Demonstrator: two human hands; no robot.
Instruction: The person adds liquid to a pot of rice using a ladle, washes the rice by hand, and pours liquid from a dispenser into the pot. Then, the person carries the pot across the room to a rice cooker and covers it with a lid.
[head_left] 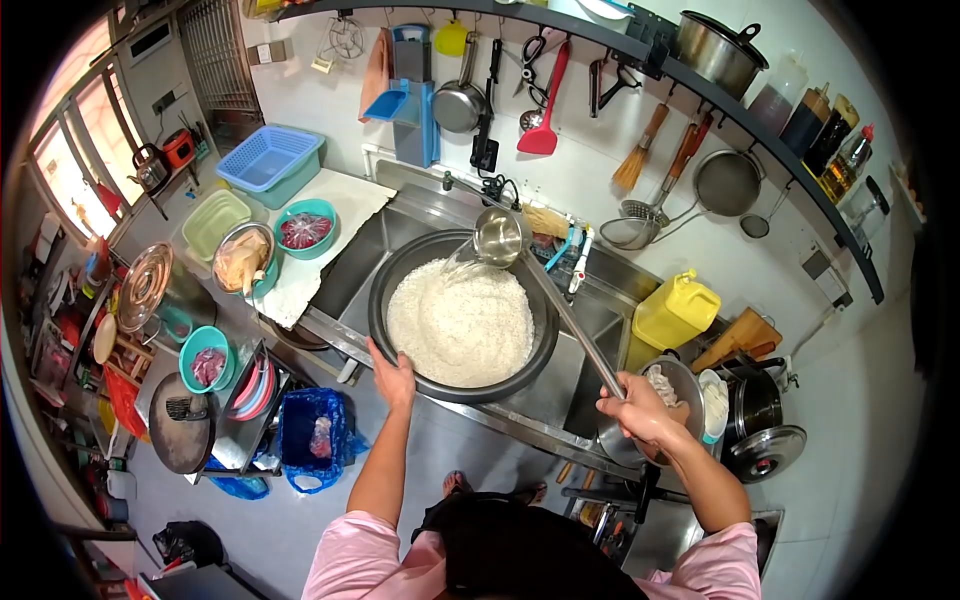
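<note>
A large dark grey basin [540,360] stands over the steel sink, with white rice [460,320] inside. My left hand [391,378] is at the basin's lower left rim, its thumb over the edge and the other fingers partly hidden along the outside. In my right hand [645,408], closed round the end of its long handle, is a steel ladle [502,237]. The ladle's bowl hangs tilted above the far side of the basin. What looks like clear water runs from its left lip onto the rice.
A metal pot [688,385] and a yellow jug [676,310] are on the right. To the left stand a bowl of poultry [243,258], a teal bowl of bagged red meat [305,230] and a blue basket [268,160]. Utensils hang behind; a blue-lined bin [312,440] stands below.
</note>
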